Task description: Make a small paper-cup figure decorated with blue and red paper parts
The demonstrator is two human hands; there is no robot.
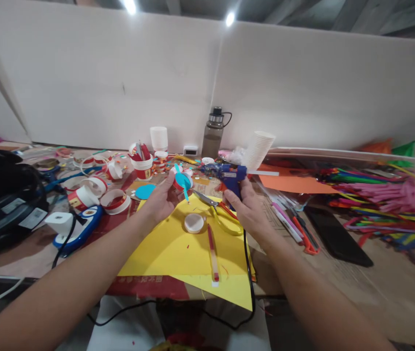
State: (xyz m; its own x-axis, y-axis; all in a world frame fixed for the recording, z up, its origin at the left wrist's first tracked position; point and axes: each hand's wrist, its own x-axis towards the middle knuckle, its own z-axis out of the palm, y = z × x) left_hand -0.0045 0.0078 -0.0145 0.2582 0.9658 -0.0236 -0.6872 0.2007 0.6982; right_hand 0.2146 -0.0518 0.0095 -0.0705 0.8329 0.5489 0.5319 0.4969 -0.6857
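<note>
Left hand [164,197]: grip closed by its fingers on a small round red-and-white craft piece with a blue face and a narrow blue strip across it [183,181]. The piece is held above the bench [383,297], over the far part of a yellow paper sheet [148,256] that reaches the front edge.

Right hand [246,202]: grip closed around the handle of a blue plastic glue gun [233,176], nozzle pointing left, near the piece. Contact is not confirmed.

Progress: the blue face and strip are in place on the piece; whether they are glued cannot be determined. Work appears partway. A loose flat blue disc [145,191] and a round white cup-like part [194,223] lie apart from it, apparently unused. Yellow-handled metal scissors [227,222] lie on the sheet, unheld. Cut red-and-white paper rings [115,201] sit toward the bench's left edge.
</note>
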